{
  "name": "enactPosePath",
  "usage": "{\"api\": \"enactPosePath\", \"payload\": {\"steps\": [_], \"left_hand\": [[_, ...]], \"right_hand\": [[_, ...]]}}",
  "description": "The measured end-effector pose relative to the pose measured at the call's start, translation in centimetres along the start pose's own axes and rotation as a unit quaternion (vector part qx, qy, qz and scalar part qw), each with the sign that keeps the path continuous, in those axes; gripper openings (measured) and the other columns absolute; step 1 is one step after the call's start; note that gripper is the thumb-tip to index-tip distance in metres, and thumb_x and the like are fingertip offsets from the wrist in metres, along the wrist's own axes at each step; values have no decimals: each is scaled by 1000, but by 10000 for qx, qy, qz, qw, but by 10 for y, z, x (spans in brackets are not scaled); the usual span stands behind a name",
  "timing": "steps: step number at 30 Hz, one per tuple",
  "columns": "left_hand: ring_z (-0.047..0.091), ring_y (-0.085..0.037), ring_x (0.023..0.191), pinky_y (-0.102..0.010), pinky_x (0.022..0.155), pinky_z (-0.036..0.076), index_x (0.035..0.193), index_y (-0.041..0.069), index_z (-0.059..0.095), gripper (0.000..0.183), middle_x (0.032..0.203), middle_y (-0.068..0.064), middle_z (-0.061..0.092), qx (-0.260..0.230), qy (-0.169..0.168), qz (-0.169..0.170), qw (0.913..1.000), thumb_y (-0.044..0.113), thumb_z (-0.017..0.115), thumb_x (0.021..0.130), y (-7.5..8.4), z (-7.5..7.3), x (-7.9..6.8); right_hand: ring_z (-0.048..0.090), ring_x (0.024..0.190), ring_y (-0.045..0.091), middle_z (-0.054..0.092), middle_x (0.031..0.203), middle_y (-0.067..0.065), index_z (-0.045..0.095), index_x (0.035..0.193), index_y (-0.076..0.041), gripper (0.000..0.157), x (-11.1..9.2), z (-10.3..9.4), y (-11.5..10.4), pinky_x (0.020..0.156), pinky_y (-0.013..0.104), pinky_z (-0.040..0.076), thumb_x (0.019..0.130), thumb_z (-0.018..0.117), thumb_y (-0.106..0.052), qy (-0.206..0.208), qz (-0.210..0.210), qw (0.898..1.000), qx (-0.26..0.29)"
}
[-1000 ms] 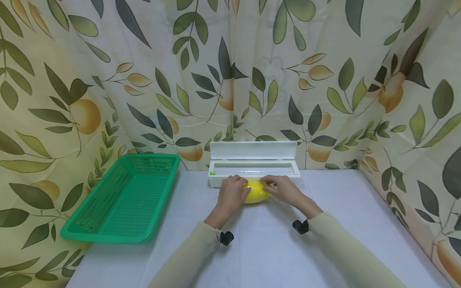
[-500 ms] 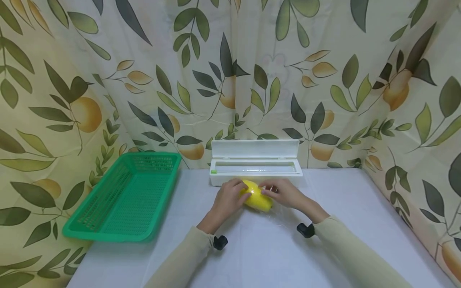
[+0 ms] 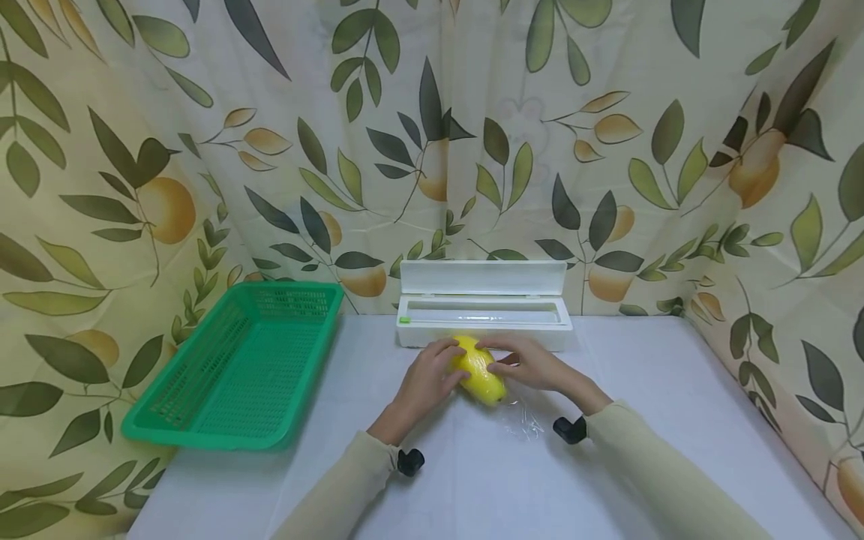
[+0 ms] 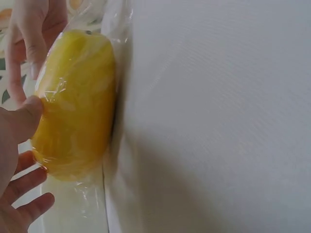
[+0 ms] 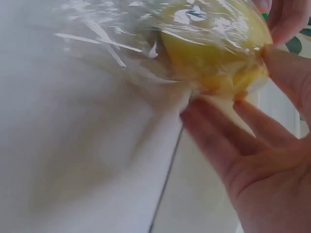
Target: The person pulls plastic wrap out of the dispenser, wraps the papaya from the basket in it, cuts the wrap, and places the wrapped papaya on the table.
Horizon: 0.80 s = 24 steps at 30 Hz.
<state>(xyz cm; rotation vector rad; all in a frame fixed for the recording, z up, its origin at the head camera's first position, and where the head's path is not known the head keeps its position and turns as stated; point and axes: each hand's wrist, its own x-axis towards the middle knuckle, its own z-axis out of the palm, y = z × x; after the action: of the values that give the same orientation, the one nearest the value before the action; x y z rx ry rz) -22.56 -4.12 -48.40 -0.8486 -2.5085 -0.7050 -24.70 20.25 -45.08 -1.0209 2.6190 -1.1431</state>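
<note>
An oblong yellow fruit (image 3: 482, 382), its exact kind unclear, lies on the white table in front of a white box, covered in clear plastic wrap. My left hand (image 3: 424, 381) holds its left side, thumb and fingers spread around it. On the other side my right hand (image 3: 532, 364) grips it between thumb and fingers. Loose plastic wrap (image 3: 525, 420) trails from the fruit's near end onto the cloth. In the right wrist view the wrap (image 5: 104, 34) is crinkled and shiny, and my right fingertips (image 5: 197, 114) reach under the fruit's edge.
The white wrap dispenser box (image 3: 486, 337) stands behind my hands with its lid (image 3: 482, 279) raised and a roll inside. A green plastic basket (image 3: 270, 439) is at the left. A leaf-patterned curtain (image 3: 472, 187) hangs around the table's back and sides.
The fruit has turned from lying crosswise to slanting, its right end swinging toward me. Loose wrap now shows at its near end. Both hands have shifted slightly around it.
</note>
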Motion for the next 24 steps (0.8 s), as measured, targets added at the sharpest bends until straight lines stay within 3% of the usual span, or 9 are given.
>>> {"api": "enactPosePath", "payload": {"steps": [6,14,20,24], "left_hand": [[58,-24,129,-35,110,45,124,9,70,38,138,-9,63,-89,-232,20,9997,25,81,90,0,2,-2],[56,-22,133,-34,111,44,125,8,70,38,141,-7,62,-345,-715,139,9967,24,79,92,5,-6,-7],[55,-21,135,-34,111,43,126,10,69,38,145,-5,60,-678,-1010,353,9919,22,80,92,6,-16,-15],[53,-21,136,-37,112,43,127,13,70,39,149,-5,56,-539,-927,530,9928,25,80,92,9,-21,-20]], "right_hand": [[60,126,39,60,143,15,63,136,-6,44,-7,6,-1,86,36,60,94,75,-9,252,232,9993,155],[73,90,21,59,143,12,63,136,-13,43,-28,17,-8,75,29,60,95,75,-22,374,628,9966,389],[73,87,18,57,141,16,60,138,-13,43,-48,25,-17,74,27,59,97,72,-19,323,470,9970,527],[72,93,26,58,134,16,60,138,-12,47,-56,34,-22,74,28,60,93,77,-14,575,261,9977,257]]}}
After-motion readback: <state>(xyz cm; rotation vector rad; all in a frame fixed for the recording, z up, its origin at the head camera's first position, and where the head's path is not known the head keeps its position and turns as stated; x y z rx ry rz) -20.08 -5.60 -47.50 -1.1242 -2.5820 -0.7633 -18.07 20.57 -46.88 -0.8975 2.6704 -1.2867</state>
